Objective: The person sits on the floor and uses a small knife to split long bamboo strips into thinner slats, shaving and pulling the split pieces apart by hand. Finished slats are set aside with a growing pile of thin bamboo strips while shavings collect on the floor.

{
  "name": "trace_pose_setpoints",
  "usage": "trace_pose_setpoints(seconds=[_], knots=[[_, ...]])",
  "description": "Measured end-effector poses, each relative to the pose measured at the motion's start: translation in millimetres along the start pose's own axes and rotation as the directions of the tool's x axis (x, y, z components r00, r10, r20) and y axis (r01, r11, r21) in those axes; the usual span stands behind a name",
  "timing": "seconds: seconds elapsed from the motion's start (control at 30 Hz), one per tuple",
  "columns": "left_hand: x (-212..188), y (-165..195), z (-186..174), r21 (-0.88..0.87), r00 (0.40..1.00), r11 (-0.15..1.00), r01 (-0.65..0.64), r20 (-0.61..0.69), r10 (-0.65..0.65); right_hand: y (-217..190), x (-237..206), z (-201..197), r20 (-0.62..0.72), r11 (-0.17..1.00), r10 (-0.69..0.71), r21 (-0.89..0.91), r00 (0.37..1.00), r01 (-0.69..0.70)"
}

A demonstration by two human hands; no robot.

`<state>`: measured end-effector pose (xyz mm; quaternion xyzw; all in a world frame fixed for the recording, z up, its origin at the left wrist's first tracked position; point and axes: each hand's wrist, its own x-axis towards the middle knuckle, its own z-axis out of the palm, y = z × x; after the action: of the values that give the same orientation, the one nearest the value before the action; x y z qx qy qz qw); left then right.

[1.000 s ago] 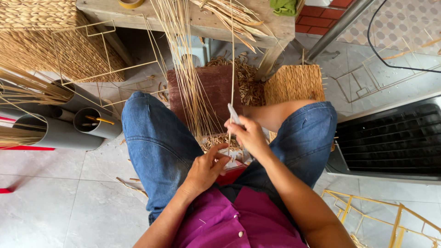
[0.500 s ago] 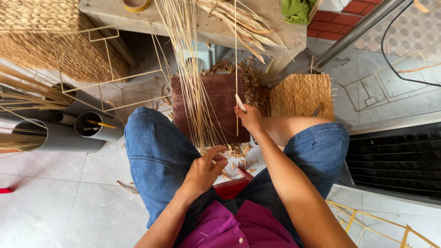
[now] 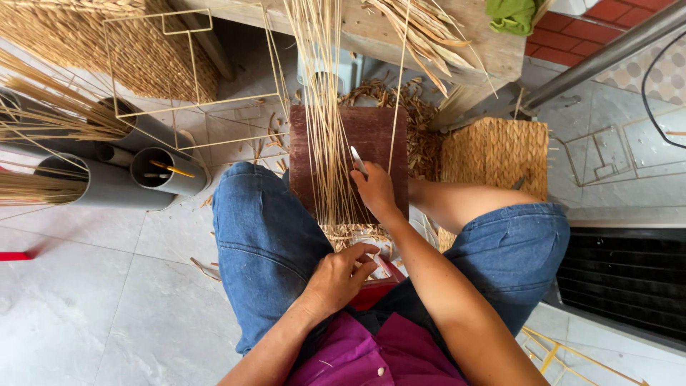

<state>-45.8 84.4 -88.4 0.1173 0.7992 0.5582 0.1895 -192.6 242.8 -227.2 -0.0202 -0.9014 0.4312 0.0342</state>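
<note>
Sitting with our knees apart over the pale tile floor (image 3: 86, 286), we have a woven straw piece (image 3: 355, 234) between our legs, just in front of our lap. Our left hand (image 3: 339, 275) rests on its near edge, the fingers curled down onto the weave; the grip is narrow and pinches the braided rim. Our right hand (image 3: 376, 191) is raised a little farther out, above the weave, closed around a small pale tool (image 3: 357, 159) whose tip points up and away from us. A single thin straw strand (image 3: 399, 86) runs upward from beside that hand toward the wooden surface (image 3: 400, 36) ahead of us.

A thick bundle of upright straw stalks (image 3: 321, 107) rises from the woven piece, passing in front of a dark brown board (image 3: 379, 136) that stands beyond it. Loose straw scraps (image 3: 421, 136) lie behind and to the right of the board. To the right, touching our right knee, sits a small woven basket (image 3: 493, 157). On the left, grey pipes (image 3: 107, 182) lie on the floor with straw poking out of them, near a thin wire frame (image 3: 193, 107). A green cloth (image 3: 511, 14) rests on the far end of the wooden surface.
</note>
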Motion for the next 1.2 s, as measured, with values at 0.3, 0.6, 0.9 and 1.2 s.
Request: trace_pose_setpoints(seconds=[0.3,0.6,0.9,1.2], knots=[[-2,-5,-7,0.002,0.998,1.000,-0.007,-0.059,0.007,-13,24,7,0.098,0.936,0.306,0.152,0.947,-0.318],[-14,17,-12,-0.027,0.994,0.999,-0.037,-0.099,0.034,-34,22,-35,0.321,0.523,0.253,0.748,0.913,-0.408],[58,5,-24,-0.161,0.888,0.982,-0.102,-0.460,0.017,-55,18,-40,0.328,0.519,0.223,0.757,0.918,-0.397],[176,-36,-14,0.253,0.639,0.958,0.138,-0.761,0.109,-36,10,-39,0.343,0.476,0.275,0.763,0.898,-0.437]])
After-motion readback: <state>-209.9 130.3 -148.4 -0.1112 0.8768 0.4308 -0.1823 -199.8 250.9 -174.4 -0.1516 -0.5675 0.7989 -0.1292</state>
